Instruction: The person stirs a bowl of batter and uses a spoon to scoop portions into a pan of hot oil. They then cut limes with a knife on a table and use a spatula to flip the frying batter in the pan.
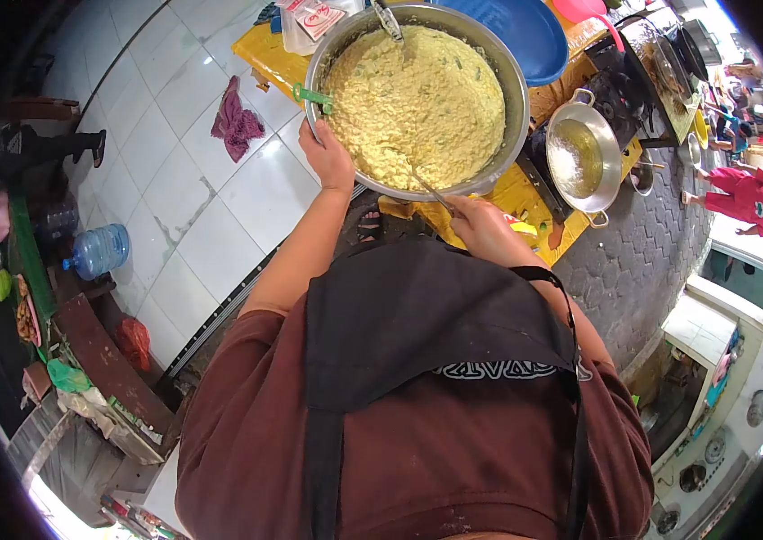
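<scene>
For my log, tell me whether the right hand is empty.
No, the right hand holds a thin metal handle dipping into yellow batter.

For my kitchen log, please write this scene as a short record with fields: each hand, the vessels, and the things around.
left hand: holds the rim of the bowl
right hand: holds the utensil, its far end hidden in the mix
bowl content: thick, lumpy yellow mix with green bits
pan: beside the bowl, with yellowish liquid and pale froth
behind bowl: blue basin
floor: purple cloth on white tiles
</scene>
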Demonstrator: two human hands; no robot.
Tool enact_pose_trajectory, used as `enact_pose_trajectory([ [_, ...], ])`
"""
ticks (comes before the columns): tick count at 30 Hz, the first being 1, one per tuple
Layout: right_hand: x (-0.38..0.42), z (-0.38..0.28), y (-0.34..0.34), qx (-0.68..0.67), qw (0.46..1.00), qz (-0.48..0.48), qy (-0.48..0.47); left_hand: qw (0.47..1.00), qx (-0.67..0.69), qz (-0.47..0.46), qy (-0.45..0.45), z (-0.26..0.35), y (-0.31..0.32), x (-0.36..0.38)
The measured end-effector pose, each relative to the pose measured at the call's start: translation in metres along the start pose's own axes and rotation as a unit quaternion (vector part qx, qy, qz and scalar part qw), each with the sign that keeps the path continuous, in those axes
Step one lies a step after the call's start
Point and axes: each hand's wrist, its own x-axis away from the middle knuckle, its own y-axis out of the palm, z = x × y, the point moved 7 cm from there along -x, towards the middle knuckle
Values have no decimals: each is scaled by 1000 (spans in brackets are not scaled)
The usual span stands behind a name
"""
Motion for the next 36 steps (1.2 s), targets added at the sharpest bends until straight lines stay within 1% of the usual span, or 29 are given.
enact_pose_trajectory([
  [1,-1,-2,-6,0,1000,1,1,1000,1,-1,0,0,0,0],
  [3,2,12,-9,-98,982,-51,151,1000,15,-3,0,2,0,1],
  [4,3,16,-9,-98,982,-51,151,1000,15,-3,0,3,0,1],
  [6,2,19,-12,-30,997,0,74,1000,1,-9,-2,6,0,1],
  [7,3,23,-7,-31,997,0,74,1000,0,-9,-2,4,0,1],
  [9,5,9,-8,-20,996,69,-57,1000,14,-9,-7,-1,0,0],
  [13,6,11,-8,-30,997,53,-50,999,38,-5,-1,-3,2,0],
  [15,7,13,-9,-39,999,3,-5,999,38,1,10,-5,1,-1],
  [16,6,16,-10,-39,999,4,-6,999,38,1,11,-5,0,-1],
  [17,6,31,-4,-163,984,-28,69,999,43,-2,1,-7,0,0],
  [18,9,42,3,-283,947,-59,142,999,48,-5,-10,-9,0,0],
  [19,8,43,2,-283,947,-59,141,999,48,-4,-9,-11,0,-1],
  [21,11,45,9,-454,867,-90,186,999,48,-3,-1,-12,-1,-2],
  [22,11,47,8,-454,867,-90,185,999,47,-2,0,-12,-1,-2],
  [24,13,51,12,-521,825,-95,199,998,61,-5,0,-9,-1,-1],
  [28,17,52,5,-517,829,-69,201,995,97,2,-4,2,1,3],
  [30,16,53,0,-413,891,-48,182,997,69,12,19,7,-1,3],
  [31,15,54,2,-414,891,-47,182,997,69,10,19,4,-1,2],
  [32,11,47,-4,-267,957,-25,108,998,62,8,22,-1,-1,1],
  [33,8,41,-6,-191,979,-17,69,998,56,6,24,0,-1,0],
  [34,7,35,-8,-112,993,-2,32,998,55,5,25,0,-1,0],
  [36,5,31,-5,-129,989,-47,50,998,57,-4,14,-2,-1,1],
])
